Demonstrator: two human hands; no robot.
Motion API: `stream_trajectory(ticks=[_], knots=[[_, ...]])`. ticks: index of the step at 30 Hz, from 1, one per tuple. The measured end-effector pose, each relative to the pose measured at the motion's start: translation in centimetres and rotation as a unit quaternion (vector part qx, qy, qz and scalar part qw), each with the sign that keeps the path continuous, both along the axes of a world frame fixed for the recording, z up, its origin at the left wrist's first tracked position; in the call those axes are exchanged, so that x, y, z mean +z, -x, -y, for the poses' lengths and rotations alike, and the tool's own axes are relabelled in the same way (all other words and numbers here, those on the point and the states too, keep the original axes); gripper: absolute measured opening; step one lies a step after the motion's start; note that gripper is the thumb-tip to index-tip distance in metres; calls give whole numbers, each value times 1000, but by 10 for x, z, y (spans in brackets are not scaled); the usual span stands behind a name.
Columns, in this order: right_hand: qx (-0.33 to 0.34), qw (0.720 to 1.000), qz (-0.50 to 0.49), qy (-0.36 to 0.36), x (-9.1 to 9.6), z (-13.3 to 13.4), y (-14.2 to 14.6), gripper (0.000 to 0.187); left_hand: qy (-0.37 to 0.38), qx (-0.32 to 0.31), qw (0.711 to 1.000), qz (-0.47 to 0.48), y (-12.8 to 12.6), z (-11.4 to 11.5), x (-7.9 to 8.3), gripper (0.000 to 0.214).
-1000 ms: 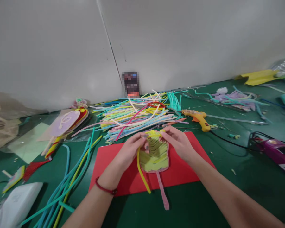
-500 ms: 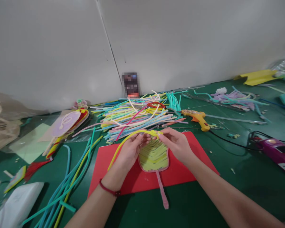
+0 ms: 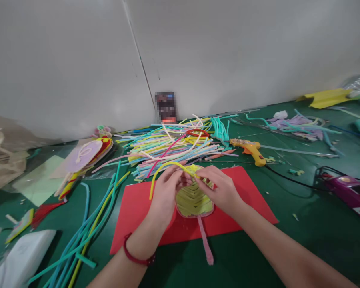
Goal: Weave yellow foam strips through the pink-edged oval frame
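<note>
Head view, from the left: a white packet lies on the green bench, with a light green sheet farther back. Next come a lilac round fan, a red tassel by its handle, and loose teal, blue and yellow pipe cleaners. On a red sheet, the left hand, a dark red bracelet at its wrist, pinches a yellow pipe cleaner, whose free end arches leftward over that hand. Behind the hands is a heap of multicoloured pipe cleaners. Between the hands, on the red sheet, sits a yellow-green fan with pink edging; its pink handle points toward the person. The right hand grasps the same strip at the fan's top; whether the strip is attached there, I cannot tell. Farther right are a yellow-orange glue gun and a purple device.
</note>
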State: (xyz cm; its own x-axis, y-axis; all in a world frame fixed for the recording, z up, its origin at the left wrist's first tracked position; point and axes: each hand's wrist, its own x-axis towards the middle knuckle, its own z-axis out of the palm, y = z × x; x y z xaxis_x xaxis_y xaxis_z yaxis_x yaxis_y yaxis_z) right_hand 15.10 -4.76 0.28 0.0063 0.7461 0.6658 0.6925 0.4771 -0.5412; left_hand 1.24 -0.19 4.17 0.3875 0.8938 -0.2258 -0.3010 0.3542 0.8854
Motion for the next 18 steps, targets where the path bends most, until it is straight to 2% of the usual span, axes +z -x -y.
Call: stream_trajectory(ticks=[2,4,8,12,15,18], knots=[[3,1000,13,-11,0,0,0,9,-5,-5,999,44,1,1,4,18],[-7,999,17,-28,1,0,-1,10,20,-36,995,95,2,0,9,23],[-17,998,23,-65,3,-1,-7,13,162,-99,971,147,5,-3,11,38],[-9,996,58,-73,4,-1,-13,17,254,-80,949,170,8,-5,5,25],[-6,994,75,-84,5,-1,-13,19,300,-64,934,182,10,-2,8,19],[-15,993,74,-87,8,0,-11,19,349,-99,918,163,11,2,17,18]])
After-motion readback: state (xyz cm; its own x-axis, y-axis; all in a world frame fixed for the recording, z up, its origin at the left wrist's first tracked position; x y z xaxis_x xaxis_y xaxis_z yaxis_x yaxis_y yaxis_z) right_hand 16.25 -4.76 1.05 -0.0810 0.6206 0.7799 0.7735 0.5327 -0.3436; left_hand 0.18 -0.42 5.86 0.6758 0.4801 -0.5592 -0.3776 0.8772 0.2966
